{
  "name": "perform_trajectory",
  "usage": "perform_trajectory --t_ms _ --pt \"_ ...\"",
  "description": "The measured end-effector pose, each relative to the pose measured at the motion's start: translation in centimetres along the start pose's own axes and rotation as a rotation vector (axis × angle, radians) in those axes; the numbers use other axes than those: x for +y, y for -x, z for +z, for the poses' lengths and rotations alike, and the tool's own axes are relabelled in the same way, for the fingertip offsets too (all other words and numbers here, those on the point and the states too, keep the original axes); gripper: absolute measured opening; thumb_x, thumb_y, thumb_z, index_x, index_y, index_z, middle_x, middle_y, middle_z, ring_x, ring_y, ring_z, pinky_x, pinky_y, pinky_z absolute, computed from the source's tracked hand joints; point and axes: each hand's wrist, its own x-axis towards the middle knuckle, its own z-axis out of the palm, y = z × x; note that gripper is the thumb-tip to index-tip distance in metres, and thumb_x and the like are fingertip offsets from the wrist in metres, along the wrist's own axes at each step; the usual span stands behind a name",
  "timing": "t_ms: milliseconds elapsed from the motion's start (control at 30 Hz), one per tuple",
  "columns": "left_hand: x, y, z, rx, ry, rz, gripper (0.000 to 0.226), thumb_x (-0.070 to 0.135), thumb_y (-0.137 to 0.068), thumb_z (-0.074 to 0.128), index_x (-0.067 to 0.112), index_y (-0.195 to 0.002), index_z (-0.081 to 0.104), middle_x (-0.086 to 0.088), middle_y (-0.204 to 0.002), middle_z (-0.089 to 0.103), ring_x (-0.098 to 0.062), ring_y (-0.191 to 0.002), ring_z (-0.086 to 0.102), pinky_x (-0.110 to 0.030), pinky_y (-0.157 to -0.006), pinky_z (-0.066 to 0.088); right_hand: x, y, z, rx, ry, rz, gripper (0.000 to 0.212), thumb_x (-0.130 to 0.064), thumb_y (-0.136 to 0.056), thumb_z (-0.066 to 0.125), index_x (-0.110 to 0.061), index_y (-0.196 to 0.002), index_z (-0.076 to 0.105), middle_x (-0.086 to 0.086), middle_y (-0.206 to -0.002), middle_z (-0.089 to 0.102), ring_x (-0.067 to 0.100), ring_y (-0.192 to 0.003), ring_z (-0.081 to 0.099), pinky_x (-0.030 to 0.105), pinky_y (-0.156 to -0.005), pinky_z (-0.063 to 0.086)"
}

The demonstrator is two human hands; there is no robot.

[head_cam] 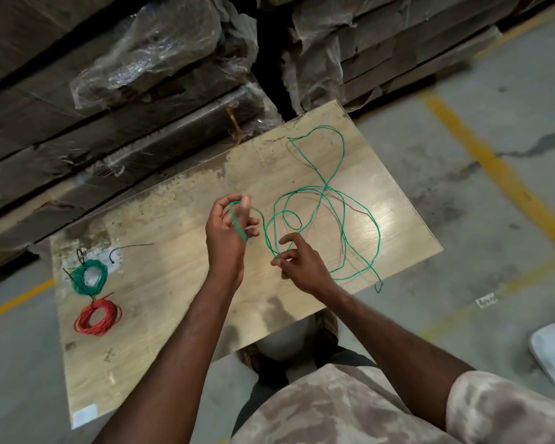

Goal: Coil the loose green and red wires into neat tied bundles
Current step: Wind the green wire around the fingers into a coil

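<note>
Left hand (226,230) is curling round a small started coil; right hand (297,262) is pinching the loose green wire (359,219), sprawling right of that coil on the board (180,277). Looks light, springy, tangle-prone; feed near the coil.

- Your left hand (226,229) holds a small coil of green wire (237,224) wound around its fingers (249,224).
- Your right hand (297,259) pinches the loose green wire (343,200), which sprawls in loops over the worktop (180,277).
- Near the worktop's left edge lie a tied green bundle (88,277), a red bundle (97,317) just below it, and a black tie (127,249).
</note>
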Motion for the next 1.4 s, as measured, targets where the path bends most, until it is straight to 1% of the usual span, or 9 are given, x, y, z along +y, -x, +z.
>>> perform_trajectory --t_ms 133,233,267,433,633,767,900,1100,1400 --pt "-3.6 -0.9 -0.8 -0.084 -0.457 -0.137 0.057 0.033 -0.092 0.087 0.031 -0.143 0.059 0.0 -0.14 0.063 -0.011 -0.11 0.068 -0.041 -0.085 0.061 0.3 1.3 -0.5 -0.093 0.055 -0.051 0.052 0.008 -0.095 0.05 -0.033 -0.127 0.046 -0.013 -0.137 0.073 -0.005 -0.068 0.065 0.032 -0.076 0.047" --pt "-5.5 -0.5 -0.7 -0.234 -0.52 -0.264 0.048 0.034 -0.093 0.085 0.026 -0.137 0.067 -0.002 -0.129 0.07 -0.016 -0.116 0.068 -0.038 -0.08 0.059 0.3 1.6 -0.9 -0.173 0.114 -0.059 0.082 0.007 -0.092 0.044 -0.045 -0.153 0.031 -0.008 -0.153 0.061 0.007 -0.135 0.063 0.034 -0.099 0.052" --pt "-6.0 -0.5 -0.7 -0.258 -0.539 -0.235 0.037 0.034 -0.094 0.085 0.026 -0.128 0.072 -0.001 -0.119 0.076 -0.016 -0.112 0.072 -0.038 -0.077 0.059 0.3 1.6 -1.1 -0.206 0.153 -0.063 0.092 0.005 -0.091 0.044 -0.049 -0.161 0.019 -0.006 -0.157 0.058 0.016 -0.142 0.059 0.037 -0.105 0.053" --pt "-6.2 -1.3 -0.4 -0.194 -0.681 -0.026 0.007 0.025 -0.096 0.081 0.018 -0.093 0.083 0.004 -0.081 0.082 -0.003 -0.075 0.076 -0.023 -0.072 0.055 -0.8 2.0 -2.0 -0.255 0.308 -0.137 0.109 0.004 -0.093 0.05 -0.042 -0.168 -0.015 -0.012 -0.157 0.055 0.029 -0.119 0.07 0.031 -0.095 0.05" --pt "-4.4 -3.7 -0.2 -0.005 -0.507 -0.05 0.016 0.018 -0.098 0.079 0.012 -0.084 0.074 -0.007 -0.071 0.076 -0.011 -0.053 0.061 -0.031 -0.065 0.056 -1.0 2.1 -2.3 -0.347 0.541 -0.259 0.095 0.006 -0.08 0.044 -0.038 -0.163 0.029 -0.021 -0.136 0.072 0.03 -0.117 0.069 0.044 -0.093 0.057" --pt "-3.7 -4.7 0.4 0.006 -0.444 -0.077 0.013 0.012 -0.096 0.079 0.018 -0.09 0.069 -0.009 -0.079 0.077 -0.016 -0.063 0.065 -0.031 -0.064 0.053 -0.8 2.1 -3.0 -0.436 0.574 -0.302 0.082 0.011 -0.074 0.04 -0.035 -0.138 0.065 -0.023 -0.115 0.078 -0.001 -0.09 0.067 0.034 -0.085 0.056" --pt "-3.3 -4.5 1.1 0.017 -0.37 -0.111 0.014 0.01 -0.098 0.075 0.019 -0.102 0.065 -0.007 -0.084 0.074 -0.013 -0.069 0.063 -0.025 -0.059 0.048 -0.9 2.0 -3.4 -0.519 0.637 -0.283 0.074 0.009 -0.074 0.041 -0.036 -0.122 0.075 -0.016 -0.092 0.071 -0.001 -0.068 0.056 0.031 -0.074 0.051" --pt "-2.3 -5.6 1.9 0.042 -0.273 -0.076 0.014 0.011 -0.102 0.066 0.018 -0.114 0.069 0.003 -0.081 0.076 -0.007 -0.069 0.062 -0.025 -0.062 0.049 -0.4 2.5 -3.5 -0.596 0.863 -0.264 0.047 -0.009 -0.078 0.049 -0.033 -0.1 0.083 -0.006 -0.102 0.077 0.025 -0.095 0.071 0.035 -0.084 0.054" --pt "0.5 -5.6 5.6 -0.128 0.02 0.016 0.017 0.002 -0.102 0.071 0.01 -0.115 0.066 -0.013 -0.092 0.073 -0.014 -0.074 0.068 -0.025 -0.074 0.06 4.0 1.8 -0.5 -0.467 0.981 -0.362 0.05 0.005 -0.079 0.059 -0.018 -0.12 0.078 0.007 -0.124 0.075 0.033 -0.12 0.066 0.049 -0.13 0.015"
